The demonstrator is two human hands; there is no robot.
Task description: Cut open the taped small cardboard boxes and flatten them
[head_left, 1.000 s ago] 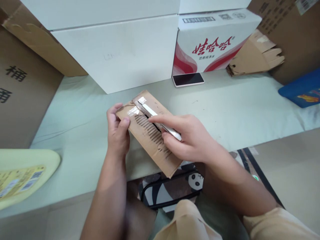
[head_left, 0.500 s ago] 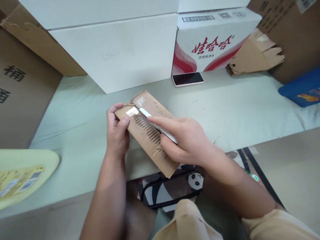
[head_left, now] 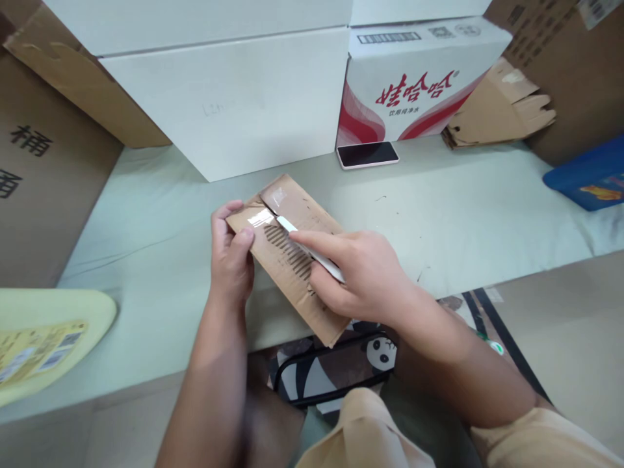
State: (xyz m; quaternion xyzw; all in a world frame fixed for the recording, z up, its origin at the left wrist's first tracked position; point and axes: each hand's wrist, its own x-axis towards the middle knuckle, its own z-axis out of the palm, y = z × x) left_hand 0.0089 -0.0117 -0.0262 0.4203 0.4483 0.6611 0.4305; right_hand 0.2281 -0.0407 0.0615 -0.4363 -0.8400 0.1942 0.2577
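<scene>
In front of the white box [head_left: 229,110], at the table [head_left: 463,214] edge, sits a cardboard piece [head_left: 287,273]; the left hand [head_left: 231,260] clamps its corner; the right hand [head_left: 363,276] grips a white cutter [head_left: 288,225] pressed against it.

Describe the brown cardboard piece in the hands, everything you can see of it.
The cardboard piece is a flat brown corrugated rectangle, slanted over the near edge of the table. A row of short comb-like slits runs along its middle. Patches of shiny clear tape sit at its far end, and its edges look rough. The left hand pinches its left end. The right hand presses a slim white tool onto it, tip near the tape.
</scene>
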